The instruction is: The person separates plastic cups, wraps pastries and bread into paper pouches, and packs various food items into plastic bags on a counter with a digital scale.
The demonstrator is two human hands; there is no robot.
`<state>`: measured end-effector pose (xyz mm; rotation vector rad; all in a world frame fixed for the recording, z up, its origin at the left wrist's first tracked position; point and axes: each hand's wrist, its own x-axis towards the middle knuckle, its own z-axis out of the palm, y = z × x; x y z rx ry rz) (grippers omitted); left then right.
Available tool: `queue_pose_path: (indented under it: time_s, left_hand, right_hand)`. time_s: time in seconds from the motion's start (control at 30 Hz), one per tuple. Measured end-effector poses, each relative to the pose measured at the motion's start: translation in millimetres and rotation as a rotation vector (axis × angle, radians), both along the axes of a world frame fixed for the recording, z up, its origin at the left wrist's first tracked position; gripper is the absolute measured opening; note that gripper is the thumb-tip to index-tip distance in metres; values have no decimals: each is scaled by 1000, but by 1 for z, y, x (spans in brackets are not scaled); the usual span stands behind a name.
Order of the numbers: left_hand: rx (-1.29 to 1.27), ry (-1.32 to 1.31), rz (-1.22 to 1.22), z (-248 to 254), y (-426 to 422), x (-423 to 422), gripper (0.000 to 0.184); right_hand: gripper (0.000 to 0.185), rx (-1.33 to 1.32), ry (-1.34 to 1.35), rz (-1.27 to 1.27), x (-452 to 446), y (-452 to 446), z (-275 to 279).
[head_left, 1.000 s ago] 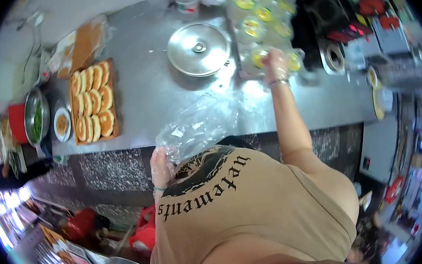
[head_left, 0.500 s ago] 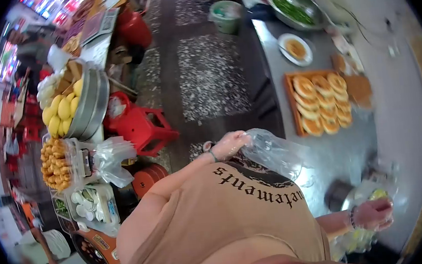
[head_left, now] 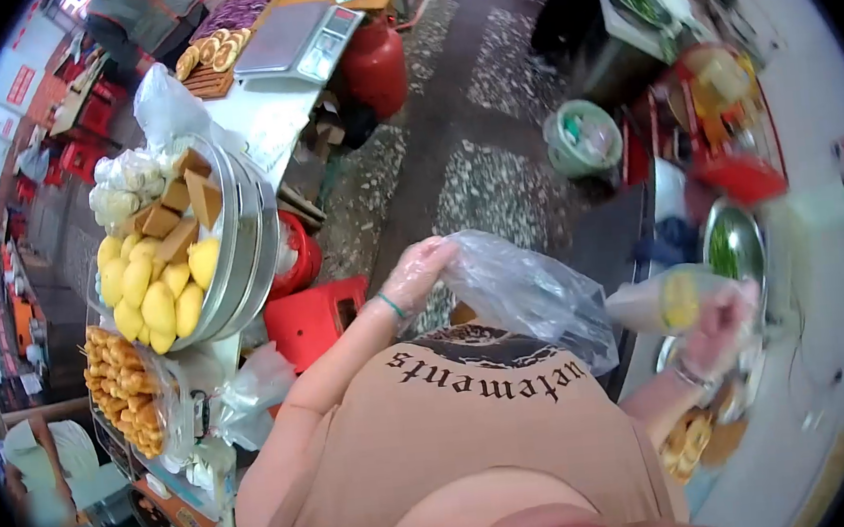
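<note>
My left hand (head_left: 421, 274), with a green band at the wrist and what looks like a thin clear glove, pinches the rim of a clear plastic bag (head_left: 535, 289). The bag hangs loosely in front of my tan top. Off to the right, my right hand (head_left: 717, 330) is raised and smeared by motion. Its fingers are closed on a pale plastic cup (head_left: 644, 304) with a yellow end, tilted sideways towards the bag. Cup and bag come very close in view; whether they touch I cannot tell.
At left stand a steamer (head_left: 256, 228) with yellow buns and brown wedges, fried dough pieces (head_left: 127, 390), a scale (head_left: 297, 43) and a red stool (head_left: 315, 323). A green bucket (head_left: 582, 139) sits on the floor. Round breads (head_left: 687, 441) and a metal bowl (head_left: 755, 254) lie at right.
My view has turned away from the right counter towards the steamer side. My right hand has come up from the cups at lower right with a cup in it. The left still holds the bag.
</note>
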<state>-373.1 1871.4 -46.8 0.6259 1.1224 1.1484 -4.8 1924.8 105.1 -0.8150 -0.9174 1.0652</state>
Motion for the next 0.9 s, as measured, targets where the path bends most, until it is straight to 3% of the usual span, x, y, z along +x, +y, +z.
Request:
queue_pose_path:
  time_s: [0.07, 0.13, 0.2, 0.27, 0.37, 0.4, 0.5, 0.6, 0.67, 0.77, 0.8, 0.87, 0.9]
  left_hand:
    - [3, 127, 118, -9, 63, -36, 21]
    - [-24, 16, 342, -15, 117, -70, 19]
    - [-52, -41, 459, 15, 165, -104, 15]
    - [25, 99, 560, -2, 208, -151, 14]
    - [52, 18, 893, -6, 297, -213, 14]
    - [-7, -60, 886, -7, 324, -238, 14]
    - [-66, 83, 944, -26, 436, -306, 16]
    - [-56, -4, 800, -12, 556, -344, 18]
    - [635, 1547, 444, 1, 627, -369, 22]
    - [367, 581, 640, 2, 718, -382, 18]
    - [358, 585, 652, 1, 741, -389, 18]
    - [44, 1101, 546, -6, 780, -403, 17]
    - [78, 901, 705, -26, 792, -414, 17]
  right_hand:
    - [19, 36, -561, 12, -57, 105, -21]
    - [16, -223, -143, 338, -135, 184, -18]
    - [16, -282, -212, 488, -187, 262, -30]
    - [14, -296, -282, 501, -235, 340, -39]
    - [16, -203, -329, 548, -297, 461, -57]
    - [19, -149, -398, 539, -318, 493, -61]
    - [18, -80, -357, 515, -380, 593, -56]
    - [16, -3, -447, 530, -420, 695, -49]
    - [17, 135, -652, 503, -443, 760, -49]
    - [17, 108, -717, 614, -478, 857, -52]
    - [17, 91, -759, 680, -492, 888, -54]
    - [17, 91, -887, 777, -520, 956, -78]
    - [18, 122, -943, 827, -540, 989, -95]
